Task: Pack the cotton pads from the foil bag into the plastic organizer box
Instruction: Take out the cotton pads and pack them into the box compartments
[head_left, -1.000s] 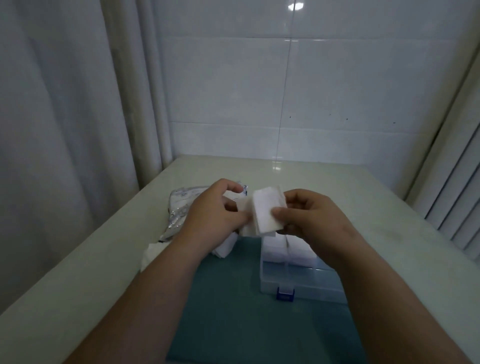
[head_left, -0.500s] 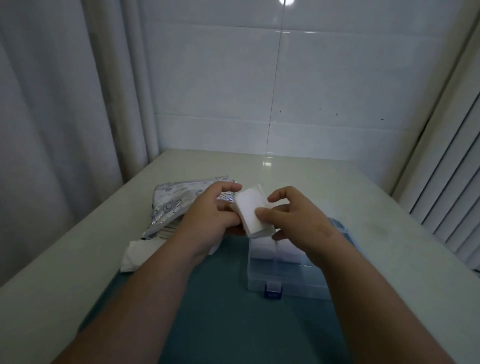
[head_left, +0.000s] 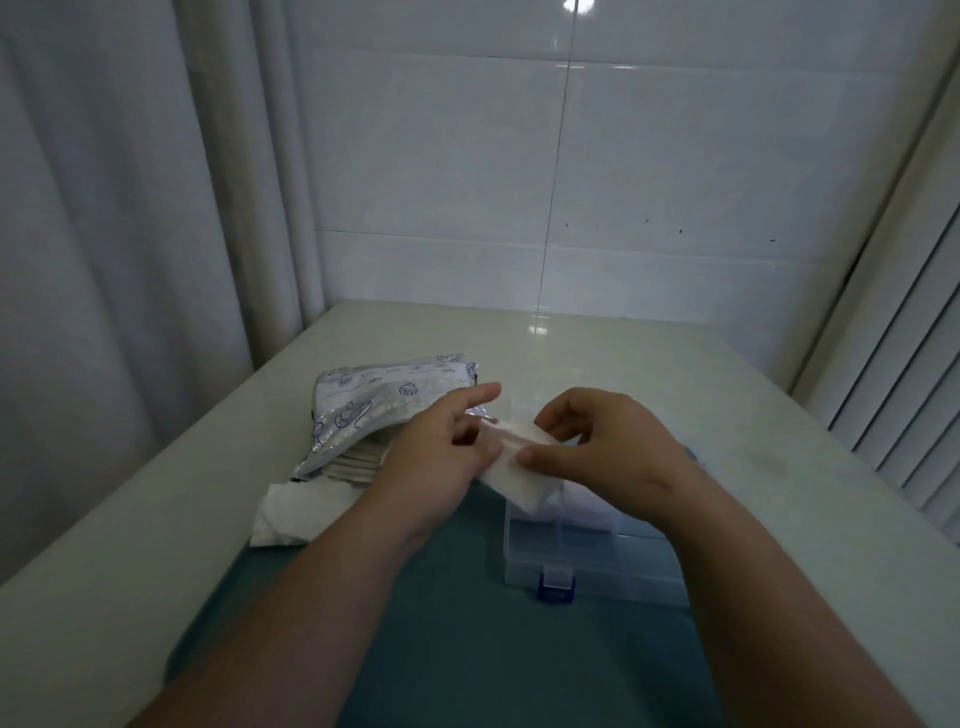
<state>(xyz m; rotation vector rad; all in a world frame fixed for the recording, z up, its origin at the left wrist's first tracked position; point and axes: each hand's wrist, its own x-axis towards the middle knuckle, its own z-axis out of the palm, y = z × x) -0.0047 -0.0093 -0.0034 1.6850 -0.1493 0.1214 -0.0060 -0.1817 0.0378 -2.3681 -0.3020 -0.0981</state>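
Stack of cotton pads went from upright to tilted flat and dropped lower, ending just above the box's far-left corner. Looked like insertion was next. Left hand held its left end and right hand pinched the right end. Count: one foil bag, one box, one held stack (pad number unreadable), one loose white pile beside the bag.
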